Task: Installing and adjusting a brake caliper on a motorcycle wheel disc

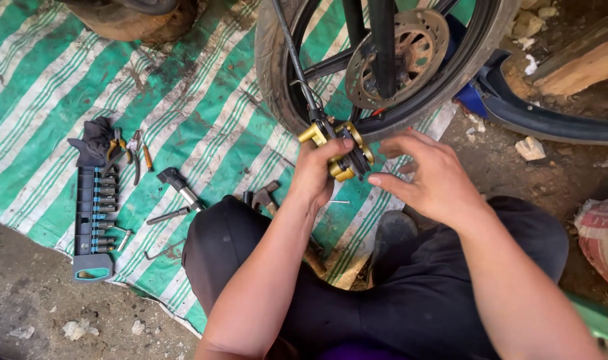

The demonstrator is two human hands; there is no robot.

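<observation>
My left hand grips a gold and black brake caliper that hangs on a black hose just below a motorcycle wheel. My right hand is beside the caliper on its right, fingers spread, with the fingertips touching its edge. The wheel has a black tyre and a rusty drilled brake disc around the fork leg. My knees in dark trousers are below both hands.
A green and white striped tarp covers the ground. On it lie a socket holder with several bits, pliers, a ratchet, an Allen key and a hammer. A black mudguard lies at right.
</observation>
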